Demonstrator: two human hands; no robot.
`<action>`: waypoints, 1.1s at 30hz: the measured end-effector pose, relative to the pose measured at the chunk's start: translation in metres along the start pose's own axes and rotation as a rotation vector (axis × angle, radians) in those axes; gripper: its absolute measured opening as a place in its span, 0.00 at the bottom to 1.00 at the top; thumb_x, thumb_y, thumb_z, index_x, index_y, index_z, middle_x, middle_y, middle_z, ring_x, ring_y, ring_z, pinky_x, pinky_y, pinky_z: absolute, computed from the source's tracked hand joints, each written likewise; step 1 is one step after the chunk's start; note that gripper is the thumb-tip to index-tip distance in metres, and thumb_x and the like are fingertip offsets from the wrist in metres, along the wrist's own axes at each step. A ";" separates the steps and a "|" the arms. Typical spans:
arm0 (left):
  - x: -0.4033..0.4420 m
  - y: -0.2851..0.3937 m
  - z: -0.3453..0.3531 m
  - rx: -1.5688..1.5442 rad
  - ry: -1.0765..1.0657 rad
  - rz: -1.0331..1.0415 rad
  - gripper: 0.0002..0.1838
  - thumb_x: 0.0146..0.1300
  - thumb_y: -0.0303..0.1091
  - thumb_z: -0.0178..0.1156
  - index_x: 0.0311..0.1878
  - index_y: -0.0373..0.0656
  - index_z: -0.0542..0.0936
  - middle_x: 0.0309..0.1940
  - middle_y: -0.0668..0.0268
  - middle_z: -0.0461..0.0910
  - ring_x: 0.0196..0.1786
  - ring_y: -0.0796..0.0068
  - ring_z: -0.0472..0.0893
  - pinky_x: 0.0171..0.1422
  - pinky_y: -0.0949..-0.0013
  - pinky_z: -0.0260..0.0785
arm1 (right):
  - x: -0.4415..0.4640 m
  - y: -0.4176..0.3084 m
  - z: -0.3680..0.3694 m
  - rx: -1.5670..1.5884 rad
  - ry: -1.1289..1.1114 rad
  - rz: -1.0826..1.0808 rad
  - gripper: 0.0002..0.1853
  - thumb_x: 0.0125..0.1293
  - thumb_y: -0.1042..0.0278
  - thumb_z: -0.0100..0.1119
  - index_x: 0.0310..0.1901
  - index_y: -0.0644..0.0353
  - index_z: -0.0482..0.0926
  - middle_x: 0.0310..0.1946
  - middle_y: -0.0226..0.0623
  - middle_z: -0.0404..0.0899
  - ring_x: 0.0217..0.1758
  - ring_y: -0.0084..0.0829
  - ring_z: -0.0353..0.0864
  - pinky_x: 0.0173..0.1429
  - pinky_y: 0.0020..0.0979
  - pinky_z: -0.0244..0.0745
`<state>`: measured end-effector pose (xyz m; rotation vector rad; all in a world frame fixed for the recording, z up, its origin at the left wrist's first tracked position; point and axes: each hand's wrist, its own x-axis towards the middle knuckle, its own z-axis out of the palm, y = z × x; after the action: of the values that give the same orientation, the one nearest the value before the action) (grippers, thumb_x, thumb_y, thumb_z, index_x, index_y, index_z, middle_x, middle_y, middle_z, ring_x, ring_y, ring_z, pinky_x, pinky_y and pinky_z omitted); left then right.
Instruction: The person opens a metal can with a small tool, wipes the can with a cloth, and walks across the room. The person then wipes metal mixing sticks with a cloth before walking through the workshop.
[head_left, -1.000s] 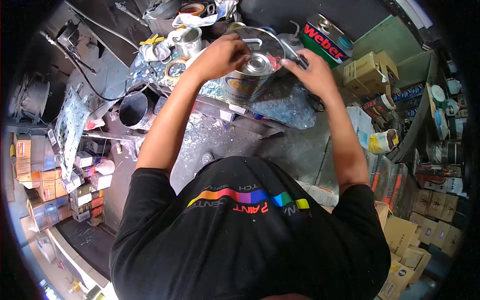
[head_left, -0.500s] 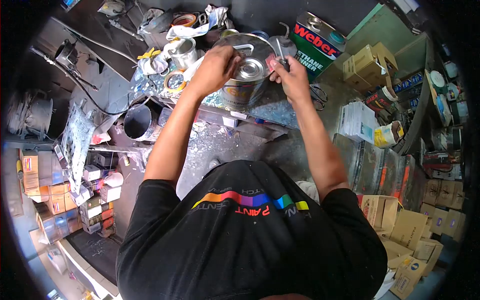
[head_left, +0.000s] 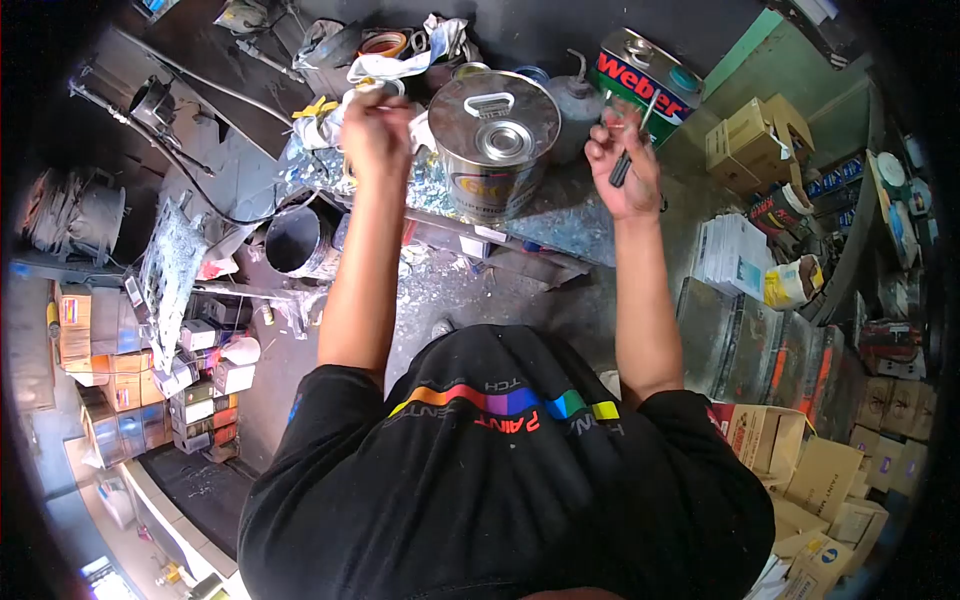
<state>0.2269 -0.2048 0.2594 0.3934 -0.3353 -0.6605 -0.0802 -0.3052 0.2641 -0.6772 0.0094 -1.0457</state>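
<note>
A large round metal paint can (head_left: pixel 465 125) stands upright on the paint-spattered bench, with a wire handle and a round cap on its lid. To its right, my right hand (head_left: pixel 632 180) is closed around a screwdriver (head_left: pixel 621 168) with a dark handle, its thin metal shaft pointing up. A small reddish, partly clear piece (head_left: pixel 613 121) shows at those fingertips; its kind is unclear. My left hand (head_left: pixel 376 140) is raised left of the can, apart from it. Motion smears its fingers, and it covers much of a smaller metal can behind.
A green Weber thinner tin (head_left: pixel 640 75) stands behind my right hand, beside a grey spouted container (head_left: pixel 577 103). Rags (head_left: pixel 400 66) and tape rolls lie at the back left. Below the bench is a dark bucket (head_left: pixel 297 240). Cardboard boxes (head_left: pixel 745 140) stand to the right.
Both hands have come away from the paint can's lid, my left hand to the left and my right hand to the right. The screwdriver has moved with my right hand.
</note>
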 end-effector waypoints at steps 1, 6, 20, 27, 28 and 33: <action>0.012 0.012 -0.015 -0.130 -0.013 0.002 0.05 0.71 0.29 0.51 0.41 0.39 0.75 0.32 0.66 0.77 0.37 0.74 0.75 0.44 0.63 0.70 | -0.009 -0.003 0.004 -0.107 0.010 0.006 0.10 0.70 0.66 0.62 0.50 0.56 0.77 0.42 0.32 0.79 0.40 0.28 0.75 0.43 0.30 0.68; -0.096 0.020 0.047 0.558 -0.045 -0.098 0.15 0.75 0.45 0.50 0.45 0.42 0.77 0.42 0.65 0.78 0.44 0.75 0.77 0.48 0.68 0.70 | -0.056 0.021 0.056 -0.595 0.081 0.106 0.10 0.66 0.68 0.68 0.41 0.58 0.75 0.32 0.34 0.83 0.30 0.23 0.80 0.35 0.22 0.73; -0.161 -0.002 -0.004 1.102 -0.275 -0.091 0.15 0.78 0.40 0.52 0.41 0.36 0.76 0.33 0.64 0.79 0.36 0.81 0.75 0.41 0.73 0.70 | -0.068 0.094 0.066 -0.836 -0.106 0.242 0.21 0.54 0.80 0.74 0.45 0.62 0.71 0.34 0.30 0.79 0.38 0.16 0.80 0.42 0.23 0.78; -0.083 0.011 -0.043 1.218 -0.077 -0.218 0.13 0.75 0.39 0.56 0.39 0.37 0.75 0.21 0.65 0.74 0.27 0.70 0.77 0.31 0.65 0.69 | -0.048 0.051 0.072 -1.253 -0.146 0.001 0.22 0.63 0.65 0.72 0.54 0.63 0.76 0.33 0.27 0.77 0.33 0.16 0.73 0.39 0.24 0.73; -0.066 0.007 -0.066 1.407 -0.239 0.020 0.16 0.77 0.42 0.51 0.41 0.35 0.76 0.26 0.59 0.77 0.30 0.62 0.78 0.36 0.60 0.70 | -0.044 0.035 0.077 -1.284 -0.077 0.126 0.21 0.66 0.63 0.68 0.56 0.61 0.76 0.31 0.27 0.77 0.32 0.16 0.73 0.37 0.24 0.72; 0.001 -0.019 -0.139 1.531 -0.561 -0.091 0.26 0.76 0.51 0.46 0.48 0.35 0.82 0.36 0.50 0.76 0.44 0.55 0.76 0.59 0.60 0.65 | -0.022 -0.014 0.094 -1.745 -0.160 0.270 0.15 0.69 0.63 0.63 0.55 0.53 0.82 0.28 0.32 0.79 0.29 0.21 0.73 0.36 0.28 0.71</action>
<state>0.2764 -0.1851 0.1295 1.6912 -1.3687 -0.4791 -0.0734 -0.2438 0.3400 -2.2334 0.9335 -0.4916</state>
